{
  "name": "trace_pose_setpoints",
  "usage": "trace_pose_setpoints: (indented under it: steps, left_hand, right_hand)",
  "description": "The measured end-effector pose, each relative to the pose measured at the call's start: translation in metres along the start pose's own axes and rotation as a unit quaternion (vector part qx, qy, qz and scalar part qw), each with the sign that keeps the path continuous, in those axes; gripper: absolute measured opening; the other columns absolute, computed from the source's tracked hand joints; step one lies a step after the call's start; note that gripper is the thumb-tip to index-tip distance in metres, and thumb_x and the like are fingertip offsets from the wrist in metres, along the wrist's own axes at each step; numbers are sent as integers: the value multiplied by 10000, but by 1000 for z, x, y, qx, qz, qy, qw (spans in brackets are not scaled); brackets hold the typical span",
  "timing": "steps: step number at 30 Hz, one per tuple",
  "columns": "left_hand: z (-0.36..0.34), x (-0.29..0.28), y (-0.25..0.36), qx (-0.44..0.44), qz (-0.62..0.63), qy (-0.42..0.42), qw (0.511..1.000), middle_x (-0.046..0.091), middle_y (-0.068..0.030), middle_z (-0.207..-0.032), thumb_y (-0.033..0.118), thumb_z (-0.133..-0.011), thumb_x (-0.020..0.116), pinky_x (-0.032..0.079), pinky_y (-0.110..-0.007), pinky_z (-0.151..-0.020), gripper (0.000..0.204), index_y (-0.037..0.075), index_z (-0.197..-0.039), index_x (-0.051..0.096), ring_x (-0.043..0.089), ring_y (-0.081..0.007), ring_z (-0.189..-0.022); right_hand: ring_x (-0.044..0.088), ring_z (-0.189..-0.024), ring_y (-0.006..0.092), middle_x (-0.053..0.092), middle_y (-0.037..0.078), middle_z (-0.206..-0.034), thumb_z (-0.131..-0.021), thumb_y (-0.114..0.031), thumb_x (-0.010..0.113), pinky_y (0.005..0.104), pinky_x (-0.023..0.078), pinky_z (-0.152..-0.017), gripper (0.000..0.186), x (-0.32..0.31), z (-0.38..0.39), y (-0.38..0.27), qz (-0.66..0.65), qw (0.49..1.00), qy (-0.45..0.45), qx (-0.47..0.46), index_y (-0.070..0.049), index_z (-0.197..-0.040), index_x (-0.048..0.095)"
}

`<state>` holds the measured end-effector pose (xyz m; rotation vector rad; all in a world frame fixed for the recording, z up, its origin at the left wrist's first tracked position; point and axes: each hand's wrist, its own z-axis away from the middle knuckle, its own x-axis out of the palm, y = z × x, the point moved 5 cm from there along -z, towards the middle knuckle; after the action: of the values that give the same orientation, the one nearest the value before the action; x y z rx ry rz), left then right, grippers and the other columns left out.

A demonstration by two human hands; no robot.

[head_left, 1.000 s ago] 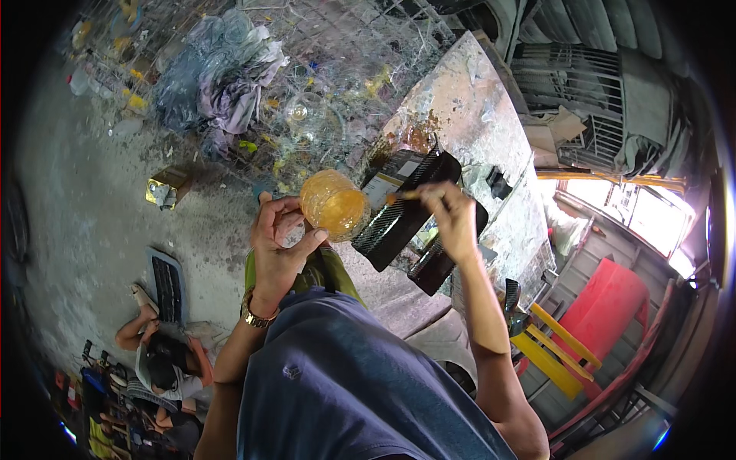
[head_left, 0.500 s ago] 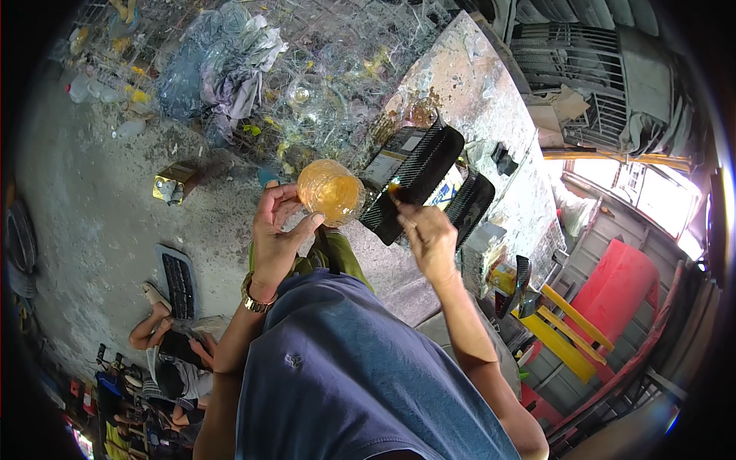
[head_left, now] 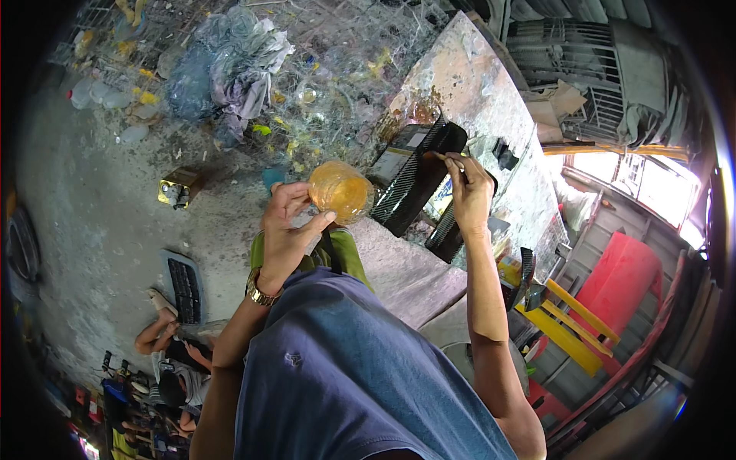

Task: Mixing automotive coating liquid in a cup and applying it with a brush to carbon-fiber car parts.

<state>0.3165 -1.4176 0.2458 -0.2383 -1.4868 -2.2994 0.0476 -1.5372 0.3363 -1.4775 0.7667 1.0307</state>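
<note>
One clear container point(head_left: 340, 192), amber contents, glossy crinkled sides, was just left of two black woven-patterned parts point(head_left: 418, 184). Left hand point(head_left: 287, 224), half curled, held it between thumb and fingers. Right hand point(head_left: 473, 193), fingertips pinched, held one thin tool point(head_left: 440, 156), tip hard to make out; right part was partly hidden behind hand. Farther left was one gold tin point(head_left: 179, 188); near left, people point(head_left: 180, 379), too dim to count.

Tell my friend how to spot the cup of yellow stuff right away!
Find the big blue shirt at bottom centre. On its left, follow the forearm up past the gold-coloured wristwatch to the left grip, which holds the clear cup. Its see-through roundness and amber contents set it apart from the patterned black panel just right of it.
</note>
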Motion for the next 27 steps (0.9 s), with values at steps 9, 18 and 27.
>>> trace_pose_setpoints:
  steps: [9,18,27]
  left_hand:
    - [4,4,-14,-2,-22,-19,1000,601,-121,-1138,69,-769,794,478,-311,-940,510,-10,-1174,493,600,-184,-1068]
    - [35,32,-15,62,-31,14,997,625,-120,-1096,84,-776,804,487,-299,-921,482,-20,-1138,503,608,-163,-1036]
    - [66,41,-64,73,43,81,993,608,-129,-1132,75,-785,794,480,-318,-954,497,-23,-1162,485,605,-176,-1058]
  right_hand:
    - [640,-763,266,668,115,-850,-833,-56,684,347,518,-687,86,14,89,-63,-14,996,-86,-10,-13,-907,671]
    - [593,-691,124,670,73,-798,-845,-29,679,264,459,-635,103,-27,68,-92,-203,977,-71,17,12,-937,702]
    - [349,-460,5,573,4,-613,-957,-185,591,186,221,-418,193,1,40,-24,-402,887,-114,198,-27,-868,657]
